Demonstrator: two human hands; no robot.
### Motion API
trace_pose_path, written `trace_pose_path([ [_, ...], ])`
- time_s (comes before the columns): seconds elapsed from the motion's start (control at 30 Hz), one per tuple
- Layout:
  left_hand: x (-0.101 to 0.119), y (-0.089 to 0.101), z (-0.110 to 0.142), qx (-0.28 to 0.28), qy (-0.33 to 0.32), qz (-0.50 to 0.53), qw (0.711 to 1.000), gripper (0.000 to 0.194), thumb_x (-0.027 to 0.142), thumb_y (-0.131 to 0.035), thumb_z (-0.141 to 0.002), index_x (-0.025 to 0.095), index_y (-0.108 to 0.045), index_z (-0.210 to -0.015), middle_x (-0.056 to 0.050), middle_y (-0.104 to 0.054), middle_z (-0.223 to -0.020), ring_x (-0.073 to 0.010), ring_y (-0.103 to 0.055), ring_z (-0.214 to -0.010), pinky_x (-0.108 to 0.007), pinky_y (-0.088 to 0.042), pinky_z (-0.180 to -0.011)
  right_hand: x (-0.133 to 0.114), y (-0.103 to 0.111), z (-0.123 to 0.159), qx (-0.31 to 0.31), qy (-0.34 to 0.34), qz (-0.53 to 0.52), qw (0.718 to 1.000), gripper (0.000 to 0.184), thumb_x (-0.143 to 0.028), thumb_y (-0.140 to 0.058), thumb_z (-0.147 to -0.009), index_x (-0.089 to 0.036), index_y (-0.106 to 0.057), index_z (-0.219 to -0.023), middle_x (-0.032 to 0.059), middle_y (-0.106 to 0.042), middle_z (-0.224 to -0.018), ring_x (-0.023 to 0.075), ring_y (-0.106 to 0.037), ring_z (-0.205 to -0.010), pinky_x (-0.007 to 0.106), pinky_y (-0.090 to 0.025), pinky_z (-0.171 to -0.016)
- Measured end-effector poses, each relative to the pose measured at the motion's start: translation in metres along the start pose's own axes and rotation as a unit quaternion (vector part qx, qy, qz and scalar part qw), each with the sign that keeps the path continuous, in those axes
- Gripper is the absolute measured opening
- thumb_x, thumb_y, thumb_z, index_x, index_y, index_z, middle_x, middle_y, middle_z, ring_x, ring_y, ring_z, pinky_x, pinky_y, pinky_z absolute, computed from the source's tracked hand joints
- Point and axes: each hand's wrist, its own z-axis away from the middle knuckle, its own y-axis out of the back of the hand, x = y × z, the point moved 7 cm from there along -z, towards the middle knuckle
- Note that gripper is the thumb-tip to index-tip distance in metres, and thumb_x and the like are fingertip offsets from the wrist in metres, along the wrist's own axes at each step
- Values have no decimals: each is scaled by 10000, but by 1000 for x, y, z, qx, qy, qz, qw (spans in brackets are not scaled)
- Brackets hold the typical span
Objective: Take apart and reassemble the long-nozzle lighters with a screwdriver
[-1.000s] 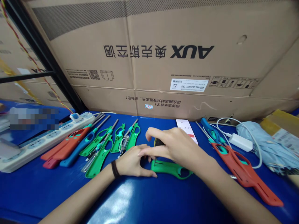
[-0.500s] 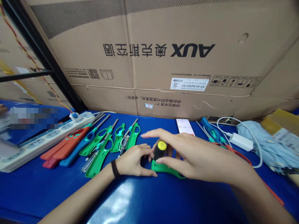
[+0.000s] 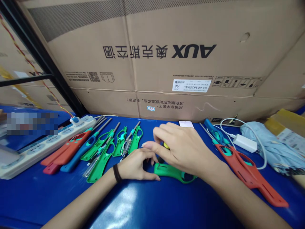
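A green lighter housing [image 3: 169, 172] lies on the blue table in front of me, its trigger loop toward the right. My left hand [image 3: 137, 162] is at its left end, thumb on the near side and curled fingers on the far side. Above it, my right hand [image 3: 181, 146] is wrapped round a screwdriver [image 3: 166, 145]; only a bit of its yellow and black handle shows. The screwdriver's tip is hidden, so I cannot tell exactly where it meets the housing.
Opened green lighter halves [image 3: 101, 162] with inner parts lie to the left, beside blue [image 3: 78, 157] and red lighters [image 3: 69, 146] and a power strip [image 3: 51, 140]. Red lighters [image 3: 252, 171], a white charger [image 3: 245, 143] and a phone [image 3: 186, 124] lie right and behind. A cardboard box [image 3: 147, 70] stands behind.
My right hand has rolled over the screwdriver, its fingers curling and its thumb swinging left, covering most of the handle. More of the green housing and the red lighters shows. My left hand stays put.
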Motion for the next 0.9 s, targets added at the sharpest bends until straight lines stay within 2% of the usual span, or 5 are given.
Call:
trace_pose_path([
  [0.2,-1,-1,0,-8,12,-31,999,390,495,-751,-641,166,-601,-787,-15,-610,-762,-184,-575,-690,-281,-466,-637,-5,-5,2,-44,84,-197,976,69,-246,-506,-911,-195,-550,-897,-7,-588,-869,122,-525,-850,223,-387,-707],
  [0.4,2,0,-1,-15,-6,-23,1000,361,448,-758,-653,166,-606,-818,-20,-614,-802,-176,-570,-743,-267,-452,-666,0,-2,18,-210,39,-267,940,348,-37,-499,-789,-186,-522,-1102,27,-612,-1001,135,-560,-900,232,-446,-749],
  [0.57,4,-1,-3,-35,-9,-12,999,344,442,-741,-681,175,-629,-867,-18,-630,-826,-183,-583,-790,-278,-453,-743,11,3,20,-196,-10,-152,969,535,-237,-556,-865,-316,-385,-1365,2,-675,-959,190,-599,-839,271,-432,-676],
  [0.77,5,-1,-3,-32,-22,-31,999,270,373,-745,-679,164,-602,-773,-19,-630,-829,-184,-588,-788,-277,-455,-739,7,4,12,-154,-9,-97,983,99,-322,-574,-864,-262,-584,-943,-48,-624,-656,135,-553,-593,218,-324,-499],
  [0.9,9,-3,-2,-45,-40,-46,997,220,348,-709,-718,165,-591,-748,-27,-632,-835,-184,-588,-790,-269,-451,-715,5,4,9,-142,-41,-55,987,165,-343,-659,-790,-206,-568,-805,-30,-614,-606,132,-541,-549,221,-266,-453],
])
